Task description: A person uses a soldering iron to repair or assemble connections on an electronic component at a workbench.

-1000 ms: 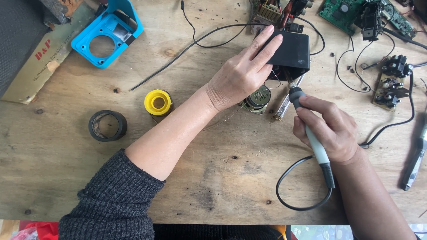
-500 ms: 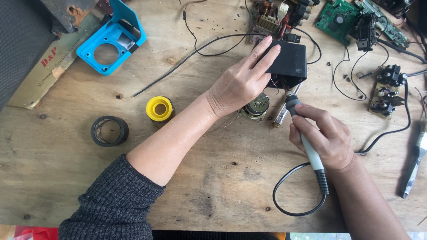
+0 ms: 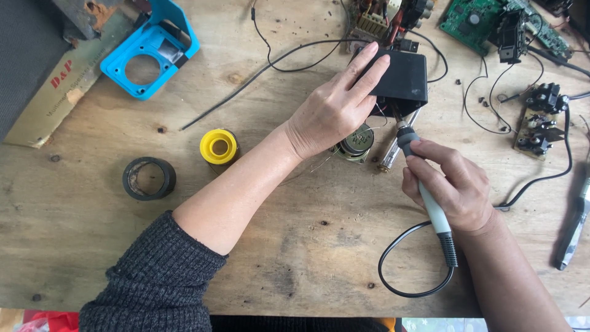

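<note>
while both hands work on the wood table (image 3: 295,258), this is how things sit:
left hand: the left hand (image 3: 335,114) lies flat and open on the black box (image 3: 405,77), fingers stretched out, holding it down.
right hand: the right hand (image 3: 452,187) is closed around the iron (image 3: 424,184), held like a pen.
iron: its tip points up to the low edge of the box; i cannot tell if it touches. its black cord (image 3: 405,270) loops on the table near the wrist.
box: it sits at the top middle of the table, with wires coming out from under it.
speaker: a small round speaker (image 3: 356,142) lies just under the left hand, next to the iron tip.
yellow spool: the yellow spool (image 3: 219,146) stands left of the left arm.
black ring: the black ring (image 3: 149,178) lies further left, apart from the spool.
blue frame: the blue frame (image 3: 147,52) is at the top left.
green board: the green board (image 3: 476,18) is at the top right.
</note>
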